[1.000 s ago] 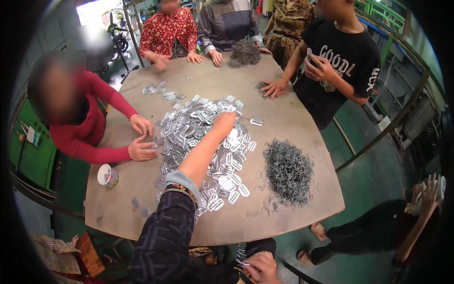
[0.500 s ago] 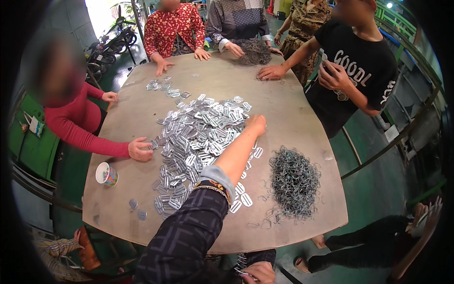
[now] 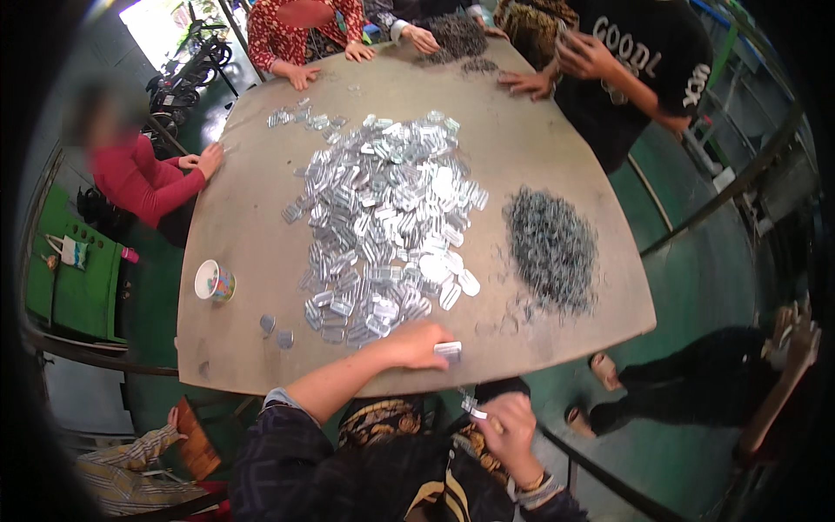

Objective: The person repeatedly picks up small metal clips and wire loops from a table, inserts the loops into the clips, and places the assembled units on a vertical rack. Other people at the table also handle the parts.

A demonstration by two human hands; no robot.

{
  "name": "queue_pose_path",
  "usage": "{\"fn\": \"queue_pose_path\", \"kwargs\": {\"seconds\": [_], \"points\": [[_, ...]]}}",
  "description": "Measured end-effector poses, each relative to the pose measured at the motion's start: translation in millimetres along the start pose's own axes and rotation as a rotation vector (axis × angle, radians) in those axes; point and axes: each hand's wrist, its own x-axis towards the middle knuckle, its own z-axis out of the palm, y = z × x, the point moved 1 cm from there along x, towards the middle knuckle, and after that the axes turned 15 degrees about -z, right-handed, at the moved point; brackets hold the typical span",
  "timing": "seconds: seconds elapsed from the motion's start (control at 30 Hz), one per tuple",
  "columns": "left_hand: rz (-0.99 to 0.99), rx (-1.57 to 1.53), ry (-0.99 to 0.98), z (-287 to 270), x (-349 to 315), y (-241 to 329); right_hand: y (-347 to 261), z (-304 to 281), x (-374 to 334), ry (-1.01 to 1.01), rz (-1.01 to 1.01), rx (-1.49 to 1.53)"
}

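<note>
My left hand rests at the near edge of the brown table and pinches a small silver metal plate. It lies just below the big heap of the same silver plates spread over the table's middle. My right hand is below the table edge over my lap, fingers closed on a small metal piece. A dark pile of small wire clips lies to the right of the heap.
A paper cup stands near the table's left edge. Two loose plates lie by it. Other people stand around: one in red at left, several at the far end with another dark clip pile.
My left arm has drawn back from the middle of the heap to the near table edge, now holding a plate. The view has tilted down toward my lap.
</note>
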Motion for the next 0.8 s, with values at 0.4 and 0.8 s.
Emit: {"fn": "queue_pose_path", "kwargs": {"seconds": [0.4,0.8], "points": [[0.419,-0.714,0.413,56,-107,49,-27,17,-2,0.022,-0.081,-0.055],[0.404,-0.577,0.566,62,-131,46,43,63,33,-0.207,-0.178,-0.166]]}}
